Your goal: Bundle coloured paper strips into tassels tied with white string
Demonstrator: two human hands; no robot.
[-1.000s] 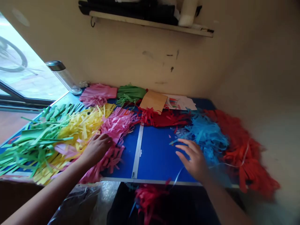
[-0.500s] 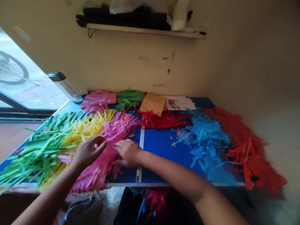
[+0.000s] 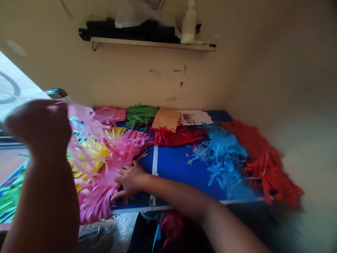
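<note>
A blue table top [image 3: 181, 168] with a pale seam down its middle stands in a corner of beige walls, under a wooden wall shelf [image 3: 152, 44] that carries a white bottle [image 3: 189, 25]. Heaps of cut paper cover the table: blue paper strips [image 3: 223, 154] and red paper strips [image 3: 260, 161] toward the right edge, yellow paper strips [image 3: 91, 153] toward the left.

The pink fringed paper sheet [image 3: 105, 158] lies left of the seam, near the front edge. Its long axis runs from front to back, its fringes pointing forward and to the right. The left hand [image 3: 39, 126], blurred, is lifted high and closed on pink fringe. The right hand [image 3: 130, 181] lies flat and spread on the pink paper, gripping nothing.
</note>
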